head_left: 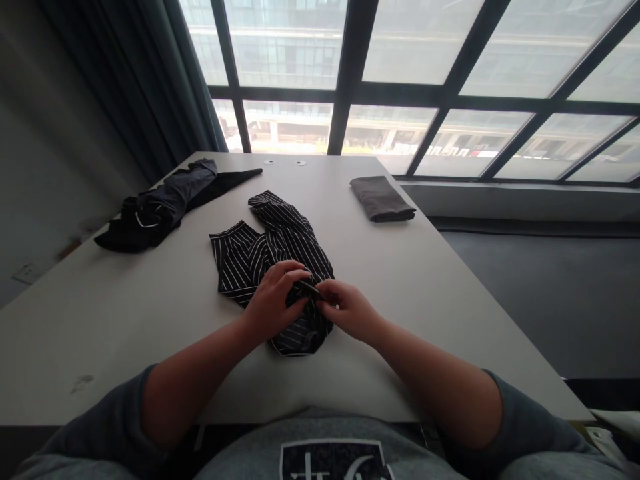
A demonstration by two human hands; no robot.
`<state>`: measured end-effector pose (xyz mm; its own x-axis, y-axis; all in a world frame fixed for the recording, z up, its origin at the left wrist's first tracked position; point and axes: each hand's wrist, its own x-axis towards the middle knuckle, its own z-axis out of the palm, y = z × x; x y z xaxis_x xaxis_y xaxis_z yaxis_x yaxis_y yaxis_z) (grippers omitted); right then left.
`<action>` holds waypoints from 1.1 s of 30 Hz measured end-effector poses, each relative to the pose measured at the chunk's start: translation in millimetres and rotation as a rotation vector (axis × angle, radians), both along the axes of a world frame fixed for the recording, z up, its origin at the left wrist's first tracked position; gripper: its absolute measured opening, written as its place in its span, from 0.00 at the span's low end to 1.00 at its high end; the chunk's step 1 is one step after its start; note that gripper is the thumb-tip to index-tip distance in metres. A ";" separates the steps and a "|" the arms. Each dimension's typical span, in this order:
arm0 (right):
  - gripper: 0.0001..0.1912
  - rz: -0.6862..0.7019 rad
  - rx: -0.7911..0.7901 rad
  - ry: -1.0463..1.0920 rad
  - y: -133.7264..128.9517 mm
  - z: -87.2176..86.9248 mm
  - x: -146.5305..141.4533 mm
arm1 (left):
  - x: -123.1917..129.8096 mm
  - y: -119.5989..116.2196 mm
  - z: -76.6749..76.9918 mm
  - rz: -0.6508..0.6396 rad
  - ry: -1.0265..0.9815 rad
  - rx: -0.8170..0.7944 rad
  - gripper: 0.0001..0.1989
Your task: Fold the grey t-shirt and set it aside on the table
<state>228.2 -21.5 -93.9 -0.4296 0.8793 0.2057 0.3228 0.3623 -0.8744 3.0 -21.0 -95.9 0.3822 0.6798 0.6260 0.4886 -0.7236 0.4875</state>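
A black garment (pixel 295 233) with thin white stripes lies crumpled on the white table in front of me; I cannot tell its exact kind. My left hand (pixel 275 298) rests over its near part, the fingers and thumb curled around a fold. From the right, my right hand (pixel 350 307) pinches the end of a narrow dark edge (pixel 311 289) that stretches between both hands. This edge seems to belong to the garment, though the fingers partly hide it. The garment's near end lies flat on the table below my hands.
Dark clothes (pixel 165 200) lie in a loose heap at the table's left edge. A folded grey cloth (pixel 383 199) sits near the right edge. The white table (pixel 425 287) reaches back to large windows (pixel 400 47), with a dark curtain (pixel 135 73) at the left.
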 end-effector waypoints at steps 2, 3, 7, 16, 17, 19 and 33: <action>0.08 0.027 0.119 -0.045 -3.0 3.2 0.2 | -3.2 2.7 -0.2 -0.014 0.017 -0.046 0.15; 0.10 0.022 0.173 -0.068 -4.1 4.5 0.2 | -4.6 3.5 -0.4 -0.023 0.035 -0.074 0.14; 0.13 -0.090 0.221 -0.155 -9.5 4.5 -4.5 | -6.2 2.0 1.0 0.052 0.066 -0.108 0.14; 0.09 -0.210 0.006 -0.409 4.3 10.5 5.7 | -21.5 5.4 18.5 0.288 0.131 0.131 0.09; 0.09 -0.264 0.035 -0.404 8.9 15.1 12.2 | -24.9 7.2 20.5 0.328 0.150 0.157 0.09; 0.09 -0.366 0.101 -0.405 16.5 24.5 24.5 | -29.8 9.9 24.8 0.383 0.159 0.202 0.11; 0.13 -0.209 -0.391 -0.411 31.7 81.7 50.8 | -25.3 0.8 82.7 0.382 0.032 0.063 0.19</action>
